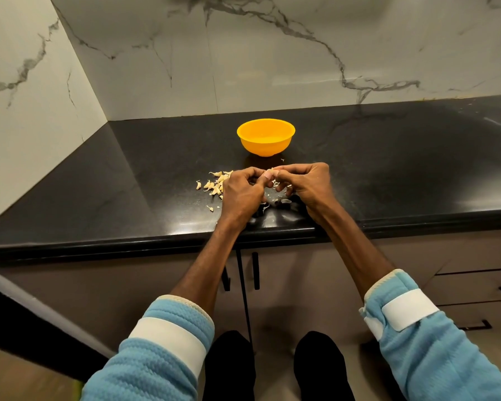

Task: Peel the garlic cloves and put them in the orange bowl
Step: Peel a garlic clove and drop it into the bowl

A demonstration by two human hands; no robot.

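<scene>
An orange bowl [265, 136] stands on the black counter [388, 169], just beyond my hands. My left hand [243, 192] and my right hand [304, 183] meet above the counter, and the fingertips of both pinch one small garlic clove [270, 172] between them. A pile of several pale unpeeled garlic cloves [216, 183] lies on the counter to the left of my left hand. Thin white bits of garlic skin [282, 200] lie under and between my hands. The bowl's inside looks plain orange; I cannot tell whether any clove is in it.
The counter's front edge [156, 241] runs just below my wrists, with cabinet doors and black handles [255, 270] underneath. Marble walls [243, 53] close the back and the left side. One stray clove [211, 209] lies near the front edge.
</scene>
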